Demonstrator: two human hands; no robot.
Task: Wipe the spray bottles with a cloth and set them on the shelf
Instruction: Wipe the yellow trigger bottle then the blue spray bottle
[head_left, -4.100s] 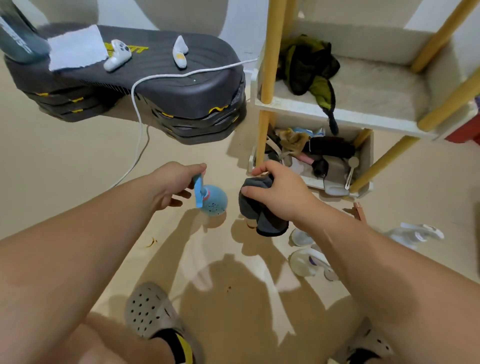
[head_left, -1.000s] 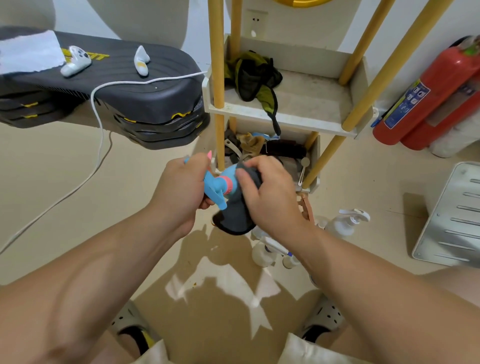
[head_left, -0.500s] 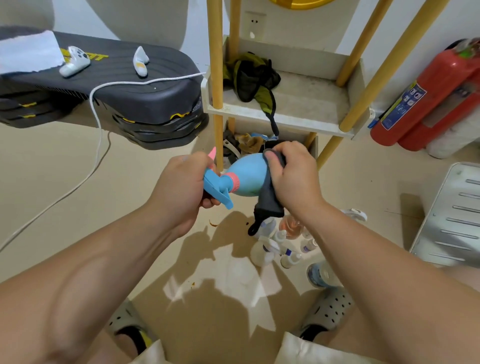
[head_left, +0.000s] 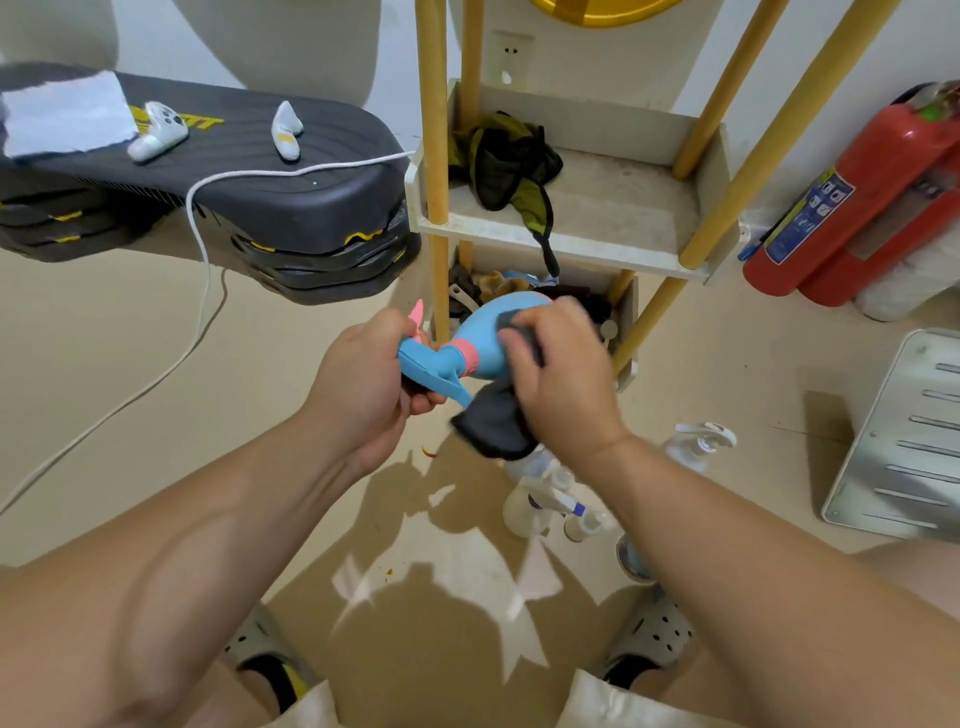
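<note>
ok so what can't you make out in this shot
Head view only:
- blue spray bottle: much of its body hidden by the right hand and dark cloth.
- floor bottles: partly behind the right forearm; count unclear.
- fire extinguisher label: too small to read.
- yellow object: cut off by the top edge.

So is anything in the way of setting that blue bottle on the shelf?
Nothing visible blocks the blue bottle. A dark green bundle lies at the left of the shelf, yellow posts stand at its front corners, but its middle is bare.
</note>
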